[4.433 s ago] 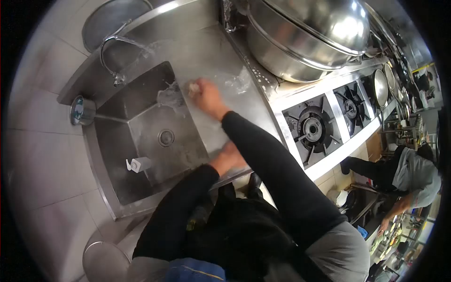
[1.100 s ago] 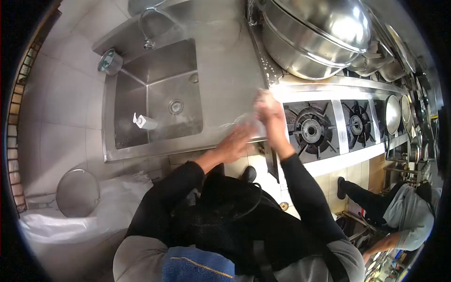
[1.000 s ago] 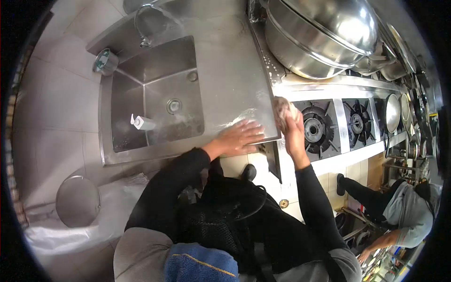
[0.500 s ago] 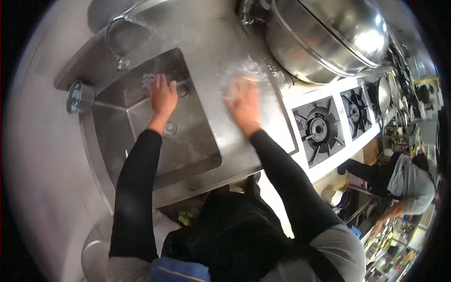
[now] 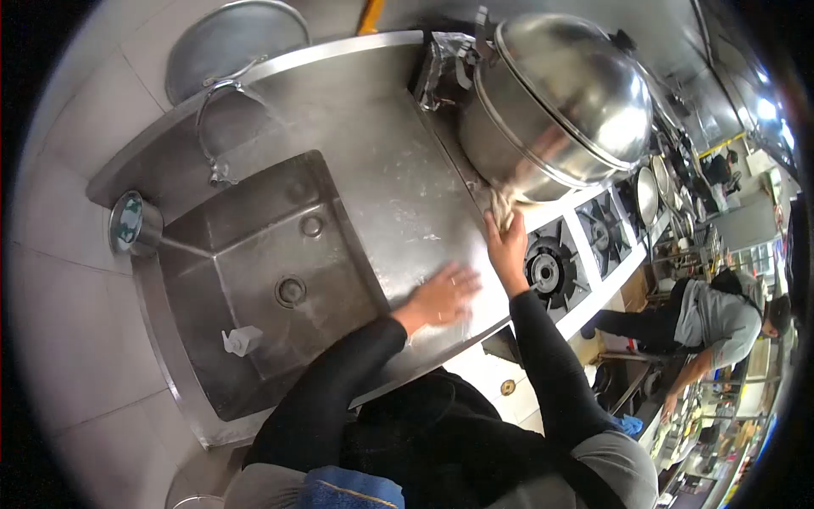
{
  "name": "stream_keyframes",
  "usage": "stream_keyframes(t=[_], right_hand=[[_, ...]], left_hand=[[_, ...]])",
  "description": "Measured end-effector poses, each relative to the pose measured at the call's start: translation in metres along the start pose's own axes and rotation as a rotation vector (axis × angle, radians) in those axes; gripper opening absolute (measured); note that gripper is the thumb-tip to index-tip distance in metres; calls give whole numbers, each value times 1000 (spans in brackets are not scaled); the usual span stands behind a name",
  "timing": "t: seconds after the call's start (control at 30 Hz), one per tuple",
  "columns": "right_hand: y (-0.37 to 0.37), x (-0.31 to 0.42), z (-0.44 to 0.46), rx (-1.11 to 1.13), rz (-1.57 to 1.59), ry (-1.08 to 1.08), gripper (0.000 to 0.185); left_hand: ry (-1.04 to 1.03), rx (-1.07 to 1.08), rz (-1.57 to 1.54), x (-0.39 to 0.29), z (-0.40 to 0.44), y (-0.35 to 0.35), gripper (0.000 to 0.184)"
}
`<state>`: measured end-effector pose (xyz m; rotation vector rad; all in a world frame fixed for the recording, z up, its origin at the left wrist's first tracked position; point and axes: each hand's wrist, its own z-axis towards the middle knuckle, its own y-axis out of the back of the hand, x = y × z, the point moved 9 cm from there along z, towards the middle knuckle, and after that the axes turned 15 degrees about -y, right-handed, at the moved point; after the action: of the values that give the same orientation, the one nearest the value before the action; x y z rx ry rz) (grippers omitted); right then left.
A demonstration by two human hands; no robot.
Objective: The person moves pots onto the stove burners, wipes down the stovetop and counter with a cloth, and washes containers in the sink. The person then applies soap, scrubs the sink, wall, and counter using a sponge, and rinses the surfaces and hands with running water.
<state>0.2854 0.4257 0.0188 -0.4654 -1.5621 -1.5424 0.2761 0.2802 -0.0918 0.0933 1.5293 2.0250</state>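
My right hand (image 5: 510,246) grips a pale wadded cloth (image 5: 501,207) at the gap between the steel counter (image 5: 398,178) and the stove, just below the big domed steel pot (image 5: 543,110). Over the front part of the counter, my left hand (image 5: 445,297) is spread with its fingers apart and holds nothing; it is slightly blurred. Wet streaks mark the counter surface between the sink and the stove. To the left, the sink (image 5: 203,293) has a white pump bottle (image 5: 242,341) inside it.
Gas burners (image 5: 547,270) lie right of my right hand. A curved faucet (image 5: 203,136) stands behind the sink, and a metal container (image 5: 136,225) sits at its left corner. Another person (image 5: 716,318) leans over a food-filled counter at the right.
My left hand has moved from over the sink to the counter front. My right hand, flat on the counter half a second ago, has shifted right to the stove edge with the cloth.
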Motion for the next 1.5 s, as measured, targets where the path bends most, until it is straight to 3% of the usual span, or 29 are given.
stream_keyframes(t=[0.03,0.07,0.13,0.17,0.2,0.23,0.27,0.33,0.4,0.47,0.57,0.63,0.67,0.73,0.77,0.8,0.83,0.87,0.9,0.97,1.0,1.1,1.13,1.17,1.23,1.3,1.37,1.43,1.5], right_hand=[[-12,-31,2,20,-6,67,42],[-29,-49,2,128,-109,-90,47],[-64,-46,-4,-107,-391,303,52],[-90,-49,7,-57,-395,339,59],[-110,-41,19,-38,-375,330,59],[-130,-21,36,-39,-431,379,61],[-155,-2,53,-34,-484,441,64],[-216,26,96,15,-447,526,68],[-274,62,120,146,-381,548,67],[-331,104,114,272,-329,580,66],[-388,164,59,267,-291,671,59],[-407,194,-10,444,-111,904,52],[-407,197,-25,475,-111,905,52],[-425,207,-82,972,-1,918,47],[-420,196,-81,906,159,904,43],[-399,206,-88,838,122,891,40],[-396,204,-82,1064,173,613,38],[-375,209,-75,1078,195,541,33],[-373,193,-45,1015,24,397,29],[-375,190,-33,986,338,37,32],[-372,210,-44,1003,346,46,32],[-402,251,-136,1709,486,-388,41],[-404,272,-170,1811,498,-318,39],[-403,300,-212,1910,512,-239,37],[-420,343,-271,1727,496,-152,31],[-476,376,-315,1458,515,355,30],[-461,419,-383,1170,533,1113,34],[-522,392,-484,1024,15,1362,34],[-507,363,-560,910,-19,1222,33]], left_hand=[[93,-62,70,40,-5,23,62],[190,-122,132,80,-11,47,61],[537,45,163,159,-62,89,68],[745,178,200,195,-98,106,73],[885,263,224,222,-132,135,71],[938,190,520,251,-168,159,61],[1122,156,434,264,-201,200,50],[919,-373,806,250,-224,300,59],[751,-565,969,221,-200,389,64],[649,-536,1115,221,-184,440,75],[768,-383,1078,265,-216,460,65],[1034,-216,548,279,-234,446,51],[1062,-209,536,265,-237,447,51],[1106,81,529,229,-246,446,39],[1169,94,519,208,-256,462,39],[1180,425,371,190,-269,452,54],[1200,591,290,178,-308,439,66],[1203,753,202,166,-348,425,79],[950,615,716,180,-368,416,82],[452,-9,1052,103,-368,440,33],[468,2,1063,81,-371,431,33],[1147,-843,639,14,-448,412,26],[1401,-1041,496,-17,-479,384,26],[1526,-980,652,-50,-507,354,28],[1647,-1184,589,-112,-538,289,26],[1655,-1233,746,-173,-546,248,25],[1780,-1204,902,-230,-551,219,27],[1959,-1278,833,-272,-565,176,31],[1944,-1409,734,-296,-575,136,35]])
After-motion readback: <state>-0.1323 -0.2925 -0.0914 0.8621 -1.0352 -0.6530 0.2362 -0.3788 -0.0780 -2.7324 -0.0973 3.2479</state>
